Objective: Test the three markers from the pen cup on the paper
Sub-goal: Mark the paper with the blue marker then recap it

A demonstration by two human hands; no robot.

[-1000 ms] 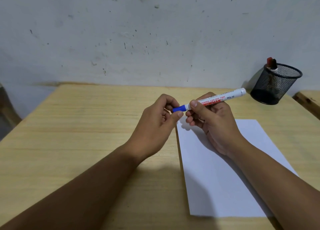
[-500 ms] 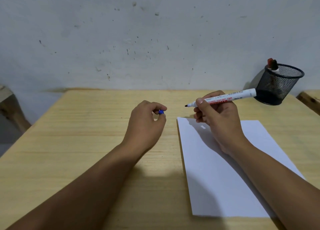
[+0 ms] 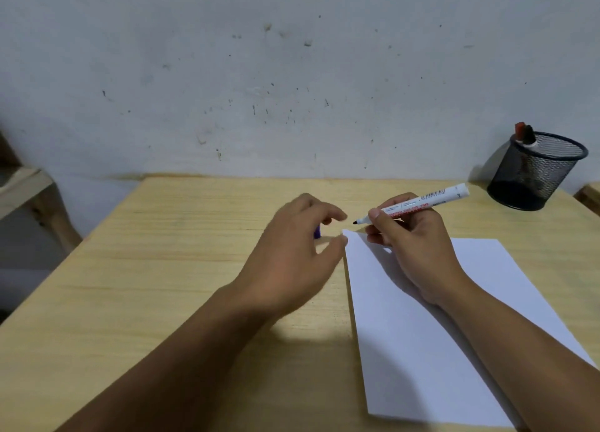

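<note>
My right hand (image 3: pixel 412 236) grips a white marker (image 3: pixel 425 202) with red print. Its cap is off, and the dark tip points left just above the top left corner of the white paper (image 3: pixel 454 350). My left hand (image 3: pixel 292 253) is blurred, its fingers spread, with the thumb at that paper corner. The blue cap (image 3: pixel 317 231) shows upright in the gap between thumb and fingers, and no fingertip is on it. A black mesh pen cup (image 3: pixel 535 175) at the far right holds a red-capped marker (image 3: pixel 520 129) and a black-capped marker (image 3: pixel 529 136).
The light wooden table (image 3: pixel 162 269) runs up to a stained grey wall. A wooden frame (image 3: pixel 22 188) stands off the table's left side, and another wooden edge (image 3: pixel 589 196) shows at the far right.
The left hand pulled the blue cap off the marker and carried it left. Its fingers have since spread off the cap and moved right to the paper corner. The right hand keeps the marker.
</note>
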